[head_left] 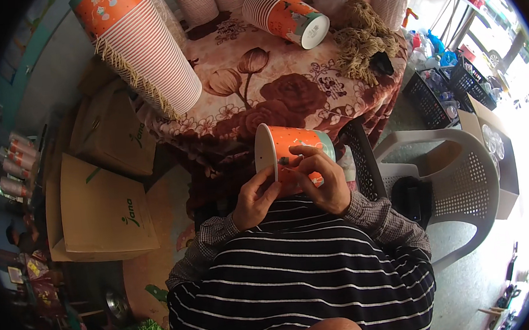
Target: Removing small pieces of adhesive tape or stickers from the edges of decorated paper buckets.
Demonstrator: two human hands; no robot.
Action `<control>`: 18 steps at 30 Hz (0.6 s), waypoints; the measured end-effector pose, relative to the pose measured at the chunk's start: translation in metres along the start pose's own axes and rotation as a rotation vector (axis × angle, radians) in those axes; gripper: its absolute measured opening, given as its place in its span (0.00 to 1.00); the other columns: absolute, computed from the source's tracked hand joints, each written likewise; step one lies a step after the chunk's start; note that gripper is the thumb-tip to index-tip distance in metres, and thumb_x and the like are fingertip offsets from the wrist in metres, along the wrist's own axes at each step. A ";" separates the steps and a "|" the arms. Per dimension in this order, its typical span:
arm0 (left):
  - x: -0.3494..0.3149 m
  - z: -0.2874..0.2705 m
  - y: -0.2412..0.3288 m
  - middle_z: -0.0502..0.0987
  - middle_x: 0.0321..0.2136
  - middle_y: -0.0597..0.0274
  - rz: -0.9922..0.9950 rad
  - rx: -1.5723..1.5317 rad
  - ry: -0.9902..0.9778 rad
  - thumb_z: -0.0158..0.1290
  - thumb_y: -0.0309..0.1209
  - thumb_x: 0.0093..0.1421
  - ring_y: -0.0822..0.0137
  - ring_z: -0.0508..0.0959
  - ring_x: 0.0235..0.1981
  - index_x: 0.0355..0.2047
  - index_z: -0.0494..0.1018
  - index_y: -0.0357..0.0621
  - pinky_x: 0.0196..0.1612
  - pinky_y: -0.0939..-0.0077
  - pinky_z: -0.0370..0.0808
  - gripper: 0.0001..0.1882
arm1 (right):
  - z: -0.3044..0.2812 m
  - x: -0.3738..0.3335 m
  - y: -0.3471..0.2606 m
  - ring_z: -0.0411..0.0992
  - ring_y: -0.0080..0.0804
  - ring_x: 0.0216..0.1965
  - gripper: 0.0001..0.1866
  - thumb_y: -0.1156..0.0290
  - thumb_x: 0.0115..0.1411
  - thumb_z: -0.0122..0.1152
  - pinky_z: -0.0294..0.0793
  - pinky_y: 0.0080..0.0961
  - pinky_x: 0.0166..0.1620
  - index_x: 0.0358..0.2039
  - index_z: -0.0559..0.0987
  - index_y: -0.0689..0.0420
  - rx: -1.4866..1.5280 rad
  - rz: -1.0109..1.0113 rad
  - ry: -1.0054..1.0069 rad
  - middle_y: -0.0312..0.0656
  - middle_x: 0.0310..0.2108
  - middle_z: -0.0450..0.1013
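Note:
An orange paper bucket [296,137] with a white rim and a green band at its base lies on its side above my lap, its mouth turned to the left. My left hand [256,200] is closed at the near side of the rim, thumb and fingers pinching its edge. Bent around the bucket's near wall is my right hand [326,182], its thumb and fingers close to the left fingertips. A small dark hole shows in the bucket's pale inside. Whether anything thin is between the fingertips is too small to tell.
A flowered cloth covers the table [226,106]. On it are a tall bucket stack [152,56] with draped cords, a lying bucket stack [285,19], and a heap of tan cords [360,39]. Cardboard boxes [99,207] stand left; a plastic chair [462,182] and black crates [428,95] right.

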State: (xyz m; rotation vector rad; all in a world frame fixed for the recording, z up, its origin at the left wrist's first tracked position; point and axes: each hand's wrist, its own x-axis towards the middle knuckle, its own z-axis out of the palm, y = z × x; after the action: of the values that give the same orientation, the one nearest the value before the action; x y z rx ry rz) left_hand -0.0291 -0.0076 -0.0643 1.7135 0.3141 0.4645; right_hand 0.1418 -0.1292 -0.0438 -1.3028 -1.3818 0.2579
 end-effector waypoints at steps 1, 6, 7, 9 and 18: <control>0.000 0.000 0.000 0.73 0.50 0.54 -0.021 -0.013 -0.017 0.47 0.27 0.67 0.70 0.73 0.50 0.58 0.62 0.32 0.54 0.76 0.70 0.21 | -0.001 0.001 0.000 0.77 0.39 0.37 0.08 0.84 0.54 0.59 0.76 0.26 0.39 0.33 0.71 0.62 -0.046 -0.045 0.000 0.53 0.49 0.71; 0.001 0.001 -0.001 0.70 0.53 0.53 -0.058 -0.062 -0.017 0.48 0.26 0.66 0.69 0.71 0.53 0.60 0.59 0.31 0.56 0.76 0.68 0.23 | -0.001 0.001 0.002 0.76 0.44 0.39 0.09 0.82 0.53 0.61 0.77 0.29 0.39 0.34 0.71 0.62 -0.067 -0.082 -0.006 0.53 0.47 0.71; 0.001 0.001 -0.003 0.70 0.53 0.53 -0.055 -0.072 -0.015 0.48 0.26 0.66 0.69 0.71 0.53 0.60 0.59 0.31 0.56 0.76 0.68 0.24 | -0.001 0.001 0.000 0.76 0.45 0.40 0.09 0.82 0.52 0.61 0.77 0.30 0.39 0.34 0.72 0.62 -0.055 -0.046 -0.015 0.53 0.46 0.72; 0.000 0.000 -0.004 0.69 0.54 0.52 -0.052 -0.082 -0.014 0.48 0.26 0.66 0.69 0.70 0.54 0.61 0.58 0.31 0.57 0.75 0.68 0.24 | 0.002 0.000 0.002 0.76 0.46 0.41 0.09 0.82 0.52 0.61 0.77 0.31 0.39 0.33 0.72 0.61 -0.057 -0.061 -0.007 0.52 0.46 0.72; 0.003 0.003 -0.006 0.71 0.52 0.54 0.016 -0.178 -0.042 0.47 0.24 0.66 0.70 0.71 0.53 0.62 0.56 0.33 0.56 0.75 0.69 0.25 | 0.002 0.001 0.001 0.75 0.41 0.40 0.09 0.82 0.50 0.62 0.76 0.28 0.40 0.32 0.73 0.61 -0.205 -0.127 -0.018 0.49 0.44 0.72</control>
State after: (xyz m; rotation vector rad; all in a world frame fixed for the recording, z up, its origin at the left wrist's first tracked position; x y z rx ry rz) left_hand -0.0247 -0.0078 -0.0699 1.5507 0.2222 0.4543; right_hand 0.1410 -0.1273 -0.0448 -1.3748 -1.5312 0.0423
